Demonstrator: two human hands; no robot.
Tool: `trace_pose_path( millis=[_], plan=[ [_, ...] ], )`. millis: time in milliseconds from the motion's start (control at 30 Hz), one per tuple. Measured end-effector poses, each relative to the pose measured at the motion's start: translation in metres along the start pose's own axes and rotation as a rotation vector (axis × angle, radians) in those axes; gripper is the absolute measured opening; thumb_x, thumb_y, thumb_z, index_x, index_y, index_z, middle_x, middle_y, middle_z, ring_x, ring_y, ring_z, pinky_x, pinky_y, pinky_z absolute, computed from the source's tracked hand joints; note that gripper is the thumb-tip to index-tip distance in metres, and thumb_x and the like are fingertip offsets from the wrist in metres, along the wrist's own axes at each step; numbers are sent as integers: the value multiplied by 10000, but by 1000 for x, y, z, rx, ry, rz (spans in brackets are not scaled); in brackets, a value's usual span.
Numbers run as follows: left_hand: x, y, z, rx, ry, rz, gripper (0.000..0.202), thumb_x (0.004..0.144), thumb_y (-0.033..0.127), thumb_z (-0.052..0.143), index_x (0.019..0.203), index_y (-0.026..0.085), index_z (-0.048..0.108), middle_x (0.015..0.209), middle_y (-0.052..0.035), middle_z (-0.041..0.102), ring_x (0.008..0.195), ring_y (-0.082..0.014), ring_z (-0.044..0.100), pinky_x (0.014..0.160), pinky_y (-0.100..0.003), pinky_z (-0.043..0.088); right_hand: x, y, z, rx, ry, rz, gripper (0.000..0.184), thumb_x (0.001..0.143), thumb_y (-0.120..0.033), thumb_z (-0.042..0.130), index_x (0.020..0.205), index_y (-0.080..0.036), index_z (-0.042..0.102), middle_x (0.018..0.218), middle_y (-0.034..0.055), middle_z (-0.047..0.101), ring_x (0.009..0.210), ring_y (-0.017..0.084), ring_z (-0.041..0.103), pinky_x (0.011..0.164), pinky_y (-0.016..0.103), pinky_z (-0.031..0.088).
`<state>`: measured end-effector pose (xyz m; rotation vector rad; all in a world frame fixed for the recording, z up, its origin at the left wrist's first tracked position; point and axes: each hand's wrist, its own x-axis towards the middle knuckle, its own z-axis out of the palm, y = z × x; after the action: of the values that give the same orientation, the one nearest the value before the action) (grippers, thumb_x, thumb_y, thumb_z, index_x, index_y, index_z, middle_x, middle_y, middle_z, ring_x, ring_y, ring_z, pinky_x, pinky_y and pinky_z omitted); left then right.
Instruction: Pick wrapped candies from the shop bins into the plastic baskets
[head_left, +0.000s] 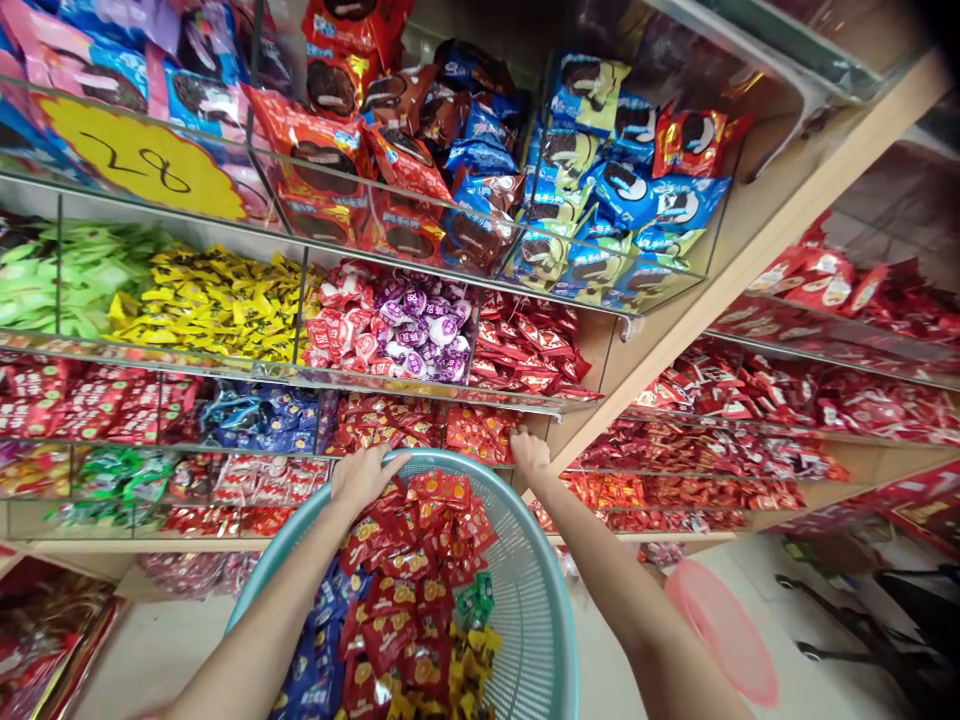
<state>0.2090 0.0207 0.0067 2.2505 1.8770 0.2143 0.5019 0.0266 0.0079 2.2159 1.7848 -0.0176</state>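
Observation:
A teal plastic basket (534, 600) sits low in front of me, filled with red, blue, yellow and green snack packets (409, 590). My left hand (364, 475) rests on the far rim of the basket, fingers curled over it above the red packets. My right hand (529, 452) reaches past the rim into a shelf compartment of red packets (480, 428), its fingers closed and partly hidden among them. What it holds, if anything, I cannot make out.
Clear-fronted shelves hold compartments of sweets: green (45, 275), yellow (217, 300), purple and pink (405, 325), red (532, 345). Cookie packs (600, 190) fill the top shelf beside a yellow price sign (139, 160). A pink lid (724, 625) lies on the floor at right.

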Motion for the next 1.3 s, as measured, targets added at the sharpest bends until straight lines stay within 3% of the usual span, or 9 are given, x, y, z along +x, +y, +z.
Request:
trace_pose_path(
  millis=[100, 300, 567, 800, 900, 1100, 1300],
  plan=[
    [0, 0, 1, 0, 11, 1, 695, 756, 726, 179, 986, 258, 639, 860, -102, 695, 814, -271, 640, 692, -330, 432, 0, -2, 2, 2, 64, 33, 294, 880, -190, 438, 1145, -104, 533, 1101, 221, 562, 955, 221, 623, 762, 303, 490],
    [-2, 2, -3, -42, -13, -23, 653, 770, 702, 225, 1007, 259, 642, 902, -109, 694, 862, -272, 630, 728, -331, 425, -4, -6, 3, 22, 172, 87, 331, 873, -58, 303, 1104, -91, 538, 1114, 238, 539, 881, 222, 651, 710, 305, 507],
    [-1, 0, -1, -29, 7, 10, 660, 787, 686, 184, 976, 248, 641, 873, -109, 695, 819, -282, 635, 681, -334, 430, -21, -7, 6, 114, 199, 161, 297, 871, -46, 301, 1061, -70, 529, 893, 191, 635, 879, 227, 652, 714, 294, 504],
    [0, -1, 0, 0, 8, 21, 658, 788, 685, 168, 927, 247, 638, 859, -100, 695, 808, -266, 639, 675, -315, 428, -21, -10, 8, 226, 229, 211, 326, 863, -38, 273, 1098, -67, 498, 1009, 219, 584, 889, 236, 644, 718, 322, 493],
    [0, -1, 0, 4, 11, 25, 656, 787, 686, 169, 931, 247, 634, 862, -103, 695, 810, -268, 639, 673, -318, 426, -25, -13, 8, 294, 243, 232, 317, 863, -73, 294, 1121, -101, 477, 1078, 200, 557, 890, 220, 641, 730, 313, 485],
    [1, -1, 0, -6, 10, 17, 645, 787, 684, 186, 944, 251, 636, 857, -97, 695, 818, -262, 639, 665, -305, 418, -22, -16, 8, 465, 234, 326, 368, 856, -292, 394, 1180, -118, 419, 1121, 168, 560, 969, 202, 605, 765, 255, 467],
    [1, -1, 0, -11, 5, 25, 653, 778, 695, 187, 955, 258, 638, 863, -98, 696, 822, -276, 640, 664, -314, 427, -19, -15, 11, 525, 212, 368, 378, 848, -286, 390, 1188, -130, 442, 1149, 173, 547, 936, 199, 617, 751, 255, 463]
  ],
)
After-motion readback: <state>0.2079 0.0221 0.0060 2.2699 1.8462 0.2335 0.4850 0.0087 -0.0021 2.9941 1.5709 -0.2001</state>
